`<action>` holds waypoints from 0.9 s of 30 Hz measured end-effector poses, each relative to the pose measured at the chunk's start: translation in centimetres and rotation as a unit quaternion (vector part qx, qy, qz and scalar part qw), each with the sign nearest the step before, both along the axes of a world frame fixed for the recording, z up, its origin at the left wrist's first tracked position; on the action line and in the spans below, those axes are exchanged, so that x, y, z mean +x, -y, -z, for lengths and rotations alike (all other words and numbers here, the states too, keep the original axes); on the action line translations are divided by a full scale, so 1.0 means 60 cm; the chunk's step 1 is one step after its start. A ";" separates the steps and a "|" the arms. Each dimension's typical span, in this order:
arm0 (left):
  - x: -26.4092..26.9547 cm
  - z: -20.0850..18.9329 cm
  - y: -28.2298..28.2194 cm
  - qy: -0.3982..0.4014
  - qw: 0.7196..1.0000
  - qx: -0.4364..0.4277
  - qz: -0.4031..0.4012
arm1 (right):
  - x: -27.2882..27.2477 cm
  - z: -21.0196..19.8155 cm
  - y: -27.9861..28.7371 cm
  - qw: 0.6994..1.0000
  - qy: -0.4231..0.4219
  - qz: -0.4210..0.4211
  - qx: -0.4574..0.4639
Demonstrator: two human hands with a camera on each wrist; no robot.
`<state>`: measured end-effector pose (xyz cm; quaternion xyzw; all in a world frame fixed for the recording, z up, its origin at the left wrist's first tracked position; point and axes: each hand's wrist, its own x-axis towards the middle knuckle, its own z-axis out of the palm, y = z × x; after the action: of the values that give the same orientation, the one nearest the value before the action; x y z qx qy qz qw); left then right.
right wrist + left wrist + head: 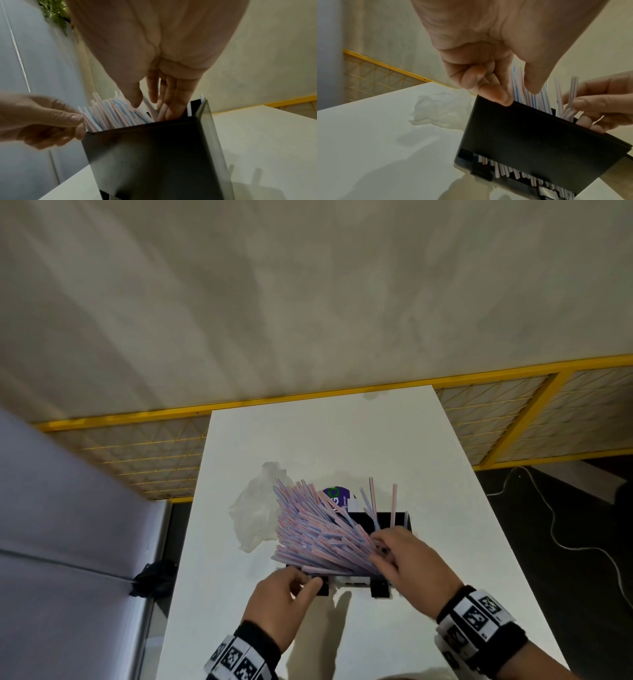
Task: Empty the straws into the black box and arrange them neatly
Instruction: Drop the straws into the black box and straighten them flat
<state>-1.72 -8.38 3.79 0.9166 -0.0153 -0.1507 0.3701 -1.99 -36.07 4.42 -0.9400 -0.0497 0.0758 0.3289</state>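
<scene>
A black box [380, 589] stands on the white table [342, 433], stuffed with pink and blue striped straws [315, 535] that fan out to the left above its rim; a few stand upright at the back. My left hand [306, 580] pinches the box's near-left rim, thumb inside and fingers outside [517, 94]. My right hand [380, 549] reaches down into the box at its right end, fingers straight among the straws [154, 108]. Through a slot at the box's [530, 142] base, straw ends show. The lower lengths of the straws [116, 112] are hidden by the box [154, 155].
A crumpled clear plastic bag [255, 515] lies on the table just left of the box. A purple label [337, 496] shows behind the straws. Yellow-framed mesh panels [513, 405] run past the table's far end. A white cable [565, 542] lies on the dark floor at right.
</scene>
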 end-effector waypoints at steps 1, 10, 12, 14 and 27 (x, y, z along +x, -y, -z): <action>0.000 -0.001 0.004 0.009 1.000 -0.003 -0.001 | -0.001 0.002 -0.003 1.000 -0.007 0.009 -0.002; 0.026 0.001 0.073 0.154 0.974 0.008 0.168 | -0.021 0.020 -0.020 0.999 -0.036 -0.011 0.026; 0.035 0.004 0.086 0.155 0.971 0.034 0.180 | -0.027 0.024 -0.018 0.998 -0.035 -0.001 0.060; 0.046 0.010 0.093 0.116 0.977 0.027 0.177 | -0.033 0.027 -0.017 0.996 -0.032 0.014 0.080; 0.039 0.012 0.102 -0.111 0.979 -0.137 0.100 | -0.026 0.052 -0.016 0.997 -0.047 -0.064 -0.012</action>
<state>0.65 -14.49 3.06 0.8285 -0.0861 -0.2843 0.4747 -3.57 -35.13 1.32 -0.9343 -0.0933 0.1416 0.3137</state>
